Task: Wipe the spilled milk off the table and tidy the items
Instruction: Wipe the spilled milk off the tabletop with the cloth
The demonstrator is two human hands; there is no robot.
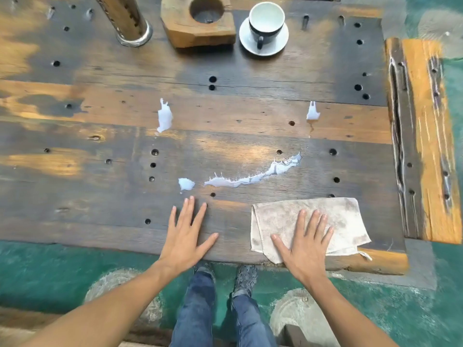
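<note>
Lying in 4 white splashes, milk (253, 176); both hands flat, open: rt (307, 242) on stained cloth (343, 216), lt (186, 231) on table (100, 221).

Nothing here can be read. The only thing that looks like lettering is a row of dark marks running down the wooden post (119, 15) at the far left of my worktop (100, 136), possibly carved or burned characters, but they are cut off by the top edge and too blurred for me to make out a single letter. The cup (266, 21), its saucer (275, 45), the wooden block (198, 33) and the cloth (338, 216) carry no print, label or number.
</note>
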